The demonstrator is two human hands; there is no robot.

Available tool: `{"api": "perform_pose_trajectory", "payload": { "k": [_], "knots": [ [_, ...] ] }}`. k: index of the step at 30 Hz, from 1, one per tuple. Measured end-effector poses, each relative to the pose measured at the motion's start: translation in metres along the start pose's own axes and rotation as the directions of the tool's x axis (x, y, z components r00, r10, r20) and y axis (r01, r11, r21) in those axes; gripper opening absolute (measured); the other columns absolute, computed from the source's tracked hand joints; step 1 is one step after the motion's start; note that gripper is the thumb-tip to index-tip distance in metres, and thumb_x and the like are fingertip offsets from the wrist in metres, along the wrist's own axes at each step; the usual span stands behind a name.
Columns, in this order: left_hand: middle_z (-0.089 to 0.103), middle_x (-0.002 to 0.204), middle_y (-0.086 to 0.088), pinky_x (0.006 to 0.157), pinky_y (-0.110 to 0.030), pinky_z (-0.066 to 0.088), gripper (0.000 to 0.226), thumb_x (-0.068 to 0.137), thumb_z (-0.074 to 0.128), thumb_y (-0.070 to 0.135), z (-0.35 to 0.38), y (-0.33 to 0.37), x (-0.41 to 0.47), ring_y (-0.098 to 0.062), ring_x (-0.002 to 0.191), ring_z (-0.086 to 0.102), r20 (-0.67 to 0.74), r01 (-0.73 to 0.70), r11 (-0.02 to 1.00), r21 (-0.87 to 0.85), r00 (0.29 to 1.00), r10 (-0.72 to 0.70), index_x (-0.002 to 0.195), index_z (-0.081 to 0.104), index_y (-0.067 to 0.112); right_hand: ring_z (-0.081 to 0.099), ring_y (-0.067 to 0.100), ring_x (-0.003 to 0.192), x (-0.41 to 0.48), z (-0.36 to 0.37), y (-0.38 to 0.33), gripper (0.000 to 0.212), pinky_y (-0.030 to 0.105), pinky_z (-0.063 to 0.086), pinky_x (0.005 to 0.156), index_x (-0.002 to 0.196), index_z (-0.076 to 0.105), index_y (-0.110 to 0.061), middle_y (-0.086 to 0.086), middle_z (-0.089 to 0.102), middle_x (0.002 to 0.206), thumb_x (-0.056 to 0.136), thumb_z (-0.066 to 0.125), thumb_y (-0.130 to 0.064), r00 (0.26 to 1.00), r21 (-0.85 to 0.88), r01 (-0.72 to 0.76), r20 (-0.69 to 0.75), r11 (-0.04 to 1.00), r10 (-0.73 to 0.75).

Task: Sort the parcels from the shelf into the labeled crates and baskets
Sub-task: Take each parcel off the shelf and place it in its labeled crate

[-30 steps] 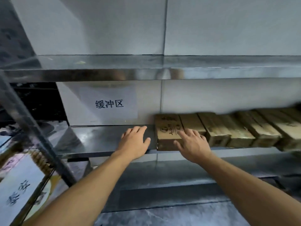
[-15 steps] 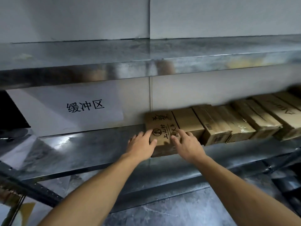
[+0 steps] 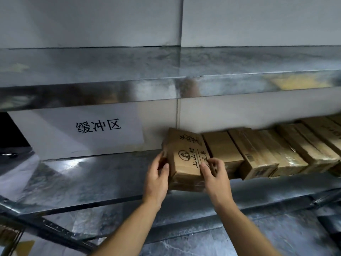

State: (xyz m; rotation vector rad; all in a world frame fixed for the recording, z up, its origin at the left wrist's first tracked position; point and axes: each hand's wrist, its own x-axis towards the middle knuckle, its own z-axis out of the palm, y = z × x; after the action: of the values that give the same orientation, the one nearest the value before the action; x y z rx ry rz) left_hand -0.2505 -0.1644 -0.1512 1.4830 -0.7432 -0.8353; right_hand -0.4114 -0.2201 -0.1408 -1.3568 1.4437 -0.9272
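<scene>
Both hands are now squeezing the brown box: left hand on its left side, right hand on its right, tilting it off the shelf mid-frame.

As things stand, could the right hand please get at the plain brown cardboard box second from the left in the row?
Probably yes: the right hand sits right beside the plain brown cardboard box, whose front is unobstructed, though it currently grips the printed box.

A white paper sign on the wall behind the shelf reads 缓冲区. The leftmost parcel carries black print: 上山村 beside a round logo; its other characters are not clearly legible.
</scene>
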Motion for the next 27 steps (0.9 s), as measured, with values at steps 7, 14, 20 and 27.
{"api": "perform_pose_trajectory", "payload": {
  "k": [7,14,20,27],
  "knots": [
    [0.071,0.12,0.004,0.092,-0.043,0.056,0.055,0.078,0.071,0.044,-0.012,0.026,-0.007,-0.018,0.108,0.069,0.181,0.239,0.93,-0.278,0.964,-0.194,0.129,0.052,0.046,0.063,0.013,0.104,-0.012,-0.001,-0.017,0.017,0.031,0.058,0.082,0.119,0.055,-0.034,-0.002,0.064,0.119,0.104,0.055,-0.028,0.966,0.169,-0.145,0.237,0.975,0.103],
    [0.06,0.129,0.023,0.102,-0.036,0.047,0.056,0.092,0.066,0.042,-0.003,0.03,-0.031,-0.002,0.12,0.056,0.092,0.055,0.996,0.076,0.994,-0.062,0.14,0.041,0.053,0.061,0.012,0.118,-0.019,-0.014,-0.044,0.061,0.033,0.058,0.091,0.142,0.038,-0.05,-0.012,0.058,0.132,0.087,0.065,-0.051,0.865,0.272,-0.081,0.497,0.959,-0.068],
    [0.065,0.124,0.01,0.081,-0.017,0.052,0.034,0.1,0.055,0.022,-0.006,0.04,-0.05,-0.006,0.114,0.062,-0.075,-0.025,0.999,-0.04,0.997,0.022,0.112,0.063,0.052,0.067,0.023,0.115,-0.018,-0.027,-0.038,0.064,0.05,0.058,0.093,0.14,0.042,-0.046,0.0,0.062,0.133,0.083,0.069,-0.038,0.898,0.45,-0.087,0.422,0.889,-0.126],
    [0.063,0.129,0.011,0.099,-0.041,0.053,0.044,0.079,0.071,0.049,-0.01,0.038,-0.077,-0.011,0.119,0.06,-0.122,-0.011,0.996,-0.09,0.993,0.0,0.117,0.054,0.064,0.066,0.033,0.113,-0.03,-0.037,-0.036,0.054,0.051,0.061,0.075,0.141,0.045,-0.049,0.001,0.06,0.129,0.095,0.059,-0.026,0.836,0.57,-0.355,0.549,0.741,-0.022]
  ]
}}
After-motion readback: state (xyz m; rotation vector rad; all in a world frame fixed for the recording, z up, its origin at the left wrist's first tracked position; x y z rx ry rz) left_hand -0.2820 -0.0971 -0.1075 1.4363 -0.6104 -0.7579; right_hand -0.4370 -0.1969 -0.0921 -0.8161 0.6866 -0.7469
